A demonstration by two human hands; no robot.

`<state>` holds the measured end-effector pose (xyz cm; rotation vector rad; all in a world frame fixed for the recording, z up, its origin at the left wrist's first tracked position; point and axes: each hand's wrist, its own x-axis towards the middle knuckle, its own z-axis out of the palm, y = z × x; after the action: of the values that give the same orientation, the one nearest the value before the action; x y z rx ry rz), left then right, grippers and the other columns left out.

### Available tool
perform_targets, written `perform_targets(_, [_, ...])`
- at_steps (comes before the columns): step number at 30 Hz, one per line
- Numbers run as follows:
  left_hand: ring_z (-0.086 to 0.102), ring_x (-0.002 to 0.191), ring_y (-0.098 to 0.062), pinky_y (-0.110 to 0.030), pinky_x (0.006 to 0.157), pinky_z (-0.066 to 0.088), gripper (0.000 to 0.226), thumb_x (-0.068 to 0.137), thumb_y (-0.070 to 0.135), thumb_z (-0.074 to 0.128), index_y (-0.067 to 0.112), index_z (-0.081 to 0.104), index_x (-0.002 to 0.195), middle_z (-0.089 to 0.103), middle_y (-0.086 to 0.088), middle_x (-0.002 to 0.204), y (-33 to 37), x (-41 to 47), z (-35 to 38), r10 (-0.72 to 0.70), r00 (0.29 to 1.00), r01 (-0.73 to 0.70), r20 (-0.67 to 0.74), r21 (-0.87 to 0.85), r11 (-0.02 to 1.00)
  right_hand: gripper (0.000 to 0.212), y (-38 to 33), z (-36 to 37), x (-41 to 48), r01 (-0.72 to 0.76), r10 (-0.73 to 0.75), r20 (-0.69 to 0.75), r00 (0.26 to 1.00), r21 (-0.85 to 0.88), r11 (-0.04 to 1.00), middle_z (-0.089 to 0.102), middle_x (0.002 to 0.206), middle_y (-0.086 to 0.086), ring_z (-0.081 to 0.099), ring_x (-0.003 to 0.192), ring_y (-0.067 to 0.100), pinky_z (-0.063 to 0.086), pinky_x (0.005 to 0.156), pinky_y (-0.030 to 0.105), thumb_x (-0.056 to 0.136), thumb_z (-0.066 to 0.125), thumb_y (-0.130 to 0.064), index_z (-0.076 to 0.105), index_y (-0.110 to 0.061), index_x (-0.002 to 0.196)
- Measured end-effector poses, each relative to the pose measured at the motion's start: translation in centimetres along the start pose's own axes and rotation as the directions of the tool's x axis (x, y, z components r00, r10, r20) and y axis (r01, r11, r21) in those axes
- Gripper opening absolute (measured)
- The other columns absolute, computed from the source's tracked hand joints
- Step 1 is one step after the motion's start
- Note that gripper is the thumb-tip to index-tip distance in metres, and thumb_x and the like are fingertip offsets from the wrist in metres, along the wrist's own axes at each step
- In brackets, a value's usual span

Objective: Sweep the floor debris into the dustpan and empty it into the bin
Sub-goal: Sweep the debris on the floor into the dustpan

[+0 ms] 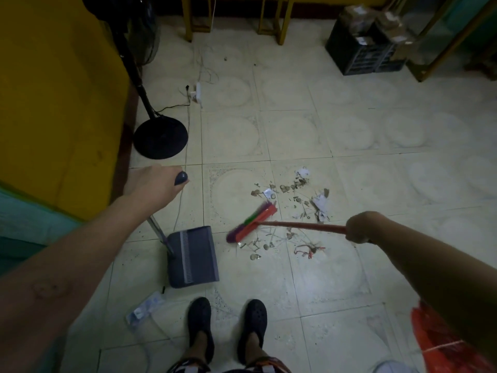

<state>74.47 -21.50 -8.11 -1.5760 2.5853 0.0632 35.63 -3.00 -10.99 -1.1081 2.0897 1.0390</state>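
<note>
Left hand [154, 185]: grip fully closed around the dark top end of the dustpan handle [158, 232]; the rounded tip pokes out past the fingers on the right. The thin metal handle slants down and right to the dustpan [192, 257], a grey-blue pan sitting on the tiled floor [349, 278] just ahead of the left foot, ribbed strip down its middle.

Right hand [359, 227]: grip fully closed in a fist on the red broom stick [301, 225], which runs left from the fist, low and nearly level in view.

Broom head [252, 222]: red block with purple and green bristles, on the floor just right of the dustpan's far right corner, tilted, bristles facing the pan. Slightly blurred.

Debris [290, 211]: paper scraps, dry leaf bits, twigs and a red string, scattered on the floor right of the broom head, both far and near of the stick. None visible inside the pan.

Also seen: black fan base [160, 137] far left by the yellow wall [53, 90]; dark crate [363, 52] far right; two black clogs [200, 324] at near centre.
</note>
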Motion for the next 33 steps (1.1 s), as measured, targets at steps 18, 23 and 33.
perform_targets(18, [0.060, 0.059, -0.025, -0.039, 0.063, 0.058, 0.029, 0.101, 0.044, 0.041, 0.018, 0.054, 0.096, 0.054, -0.007, 0.073, 6.4, -1.1, -2.9, -0.118, 0.992, 0.119, 0.032, -0.021, 0.993, 0.032, 6.2, -2.2, 0.5, 0.194, -0.176, -0.154, 0.972, 0.106, 0.975, 0.051, 0.070, -0.007, 0.043, 0.054, 0.004, 0.035, 0.050, 0.015, 0.097, 0.053, -0.033, 0.062, -0.007, 0.113])
perform_targets(23, [0.055, 0.064, -0.030, -0.032, 0.055, 0.044, 0.031, 0.100, 0.044, 0.043, 0.016, 0.055, 0.095, 0.058, -0.013, 0.080, 5.1, -3.1, -3.0, -0.161, 0.987, 0.162, -0.017, 0.030, 0.986, 0.033, 2.9, -0.5, 1.3, 0.251, -0.234, -0.158, 0.959, 0.096, 0.963, 0.051, 0.072, -0.004, 0.042, 0.055, 0.005, 0.026, 0.048, 0.019, 0.098, 0.050, -0.021, 0.055, -0.002, 0.124])
perform_targets(33, [0.050, 0.062, -0.028, -0.028, 0.050, 0.032, 0.024, 0.099, 0.039, 0.049, 0.020, 0.046, 0.085, 0.047, -0.008, 0.069, 4.6, -6.6, -1.8, -0.191, 0.981, 0.191, 0.020, 0.003, 0.982, 0.039, 4.9, 3.0, 2.9, 0.158, -0.160, 0.032, 0.987, 0.072, 0.985, 0.049, 0.078, 0.000, 0.050, 0.057, 0.009, 0.040, 0.040, 0.015, 0.099, 0.051, -0.030, 0.055, -0.001, 0.124])
